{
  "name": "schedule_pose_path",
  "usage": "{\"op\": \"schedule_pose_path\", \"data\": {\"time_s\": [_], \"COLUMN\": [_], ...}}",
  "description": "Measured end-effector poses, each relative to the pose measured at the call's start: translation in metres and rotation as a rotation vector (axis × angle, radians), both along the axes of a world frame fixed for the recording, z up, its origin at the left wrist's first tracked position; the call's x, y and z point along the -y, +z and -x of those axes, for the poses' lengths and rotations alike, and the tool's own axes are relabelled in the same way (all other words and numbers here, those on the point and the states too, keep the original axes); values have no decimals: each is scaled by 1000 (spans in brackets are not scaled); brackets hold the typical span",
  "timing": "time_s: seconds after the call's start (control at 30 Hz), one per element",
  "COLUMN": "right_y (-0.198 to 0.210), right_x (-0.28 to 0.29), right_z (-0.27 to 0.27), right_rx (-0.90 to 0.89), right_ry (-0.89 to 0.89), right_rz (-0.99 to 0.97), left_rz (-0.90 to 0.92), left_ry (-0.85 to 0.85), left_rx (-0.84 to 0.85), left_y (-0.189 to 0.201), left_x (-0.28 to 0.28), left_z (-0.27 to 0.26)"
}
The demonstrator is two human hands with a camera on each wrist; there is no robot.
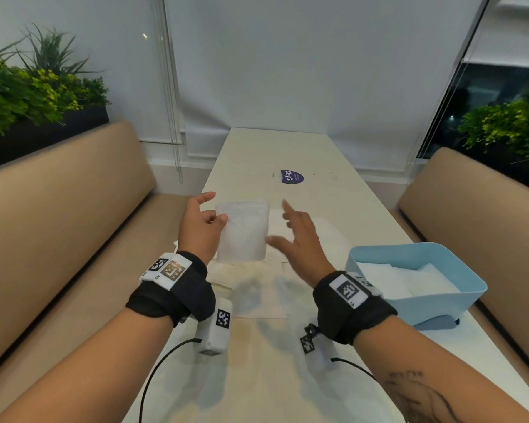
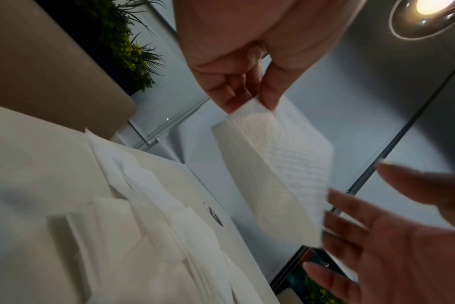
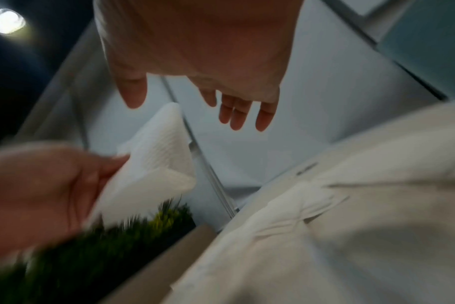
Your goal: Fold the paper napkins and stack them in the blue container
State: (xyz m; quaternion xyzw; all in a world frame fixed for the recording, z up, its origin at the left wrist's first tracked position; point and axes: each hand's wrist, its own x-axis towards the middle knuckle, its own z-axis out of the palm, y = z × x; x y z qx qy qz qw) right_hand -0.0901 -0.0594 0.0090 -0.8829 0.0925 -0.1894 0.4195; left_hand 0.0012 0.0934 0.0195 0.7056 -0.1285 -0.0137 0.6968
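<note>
Above the table [image 1: 287, 154], head view: a folded napkin [image 1: 242, 232] is held upright, long axis vertical, pinched at its left edge by the left hand [image 1: 200, 225]; the right hand [image 1: 300, 239] is spread and empty at the napkin's right edge, contact unclear, and is the nearer one to the blue container [image 1: 440, 306] further right, already part-filled. Left wrist: the pinch is seen on one upper corner. Right wrist, blurred: fingers are splayed, nothing held, napkin just beyond

left hand [image 2: 247, 51]: pinches upper corner of napkin [image 2: 286, 168] | napkin: hangs above table [image 2: 39, 164] | right hand [image 2: 392, 246]: fingers spread, just beside napkin's lower edge | loose napkins [image 2: 156, 205]: overlapping on table
</note>
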Motion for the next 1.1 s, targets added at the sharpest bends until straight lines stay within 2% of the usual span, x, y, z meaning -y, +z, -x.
{"op": "schedule_pose_path", "data": {"time_s": [0.07, 0.1, 0.2, 0.43, 0.57, 0.63, 0.73, 0.8, 0.93, 1.1], "right_y": [5, 8, 12, 8, 9, 12, 14, 12, 11, 8], "right_x": [1, 1, -4, -4, -3, -3, 0, 1, -9, -25], "right_z": [-6, -8, -12, -6, -1, 2, 9, 11, 13, 11], "right_rx": [43, 16, -47, -21, -15, -11, -18, -49, -81, -6], "right_ry": [-44, -33, 83, -67, -96, -72, 73, 156, 190, 63], "right_rz": [-452, -587, -691, -649, -660, -714, -766, -718, -541, -444], "left_rz": [4, -1, -17, -61, -77, -73, -66, -53, -60, -67], "left_ry": [-65, -97, -148, -45, -4, 20, 67, 98, 114, 130], "left_rx": [7, 12, 37, 43, 55, 56, 34, 15, 16, 30], "left_y": [3, 5, 6, -3, -5, -5, -5, -6, -7, -7], "left_x": [0, 1, 7, 8, 10, 11, 11, 11, 17, 23], "left_z": [0, 2, 9, 9, 9, 9, 5, 3, 9, 19]}}
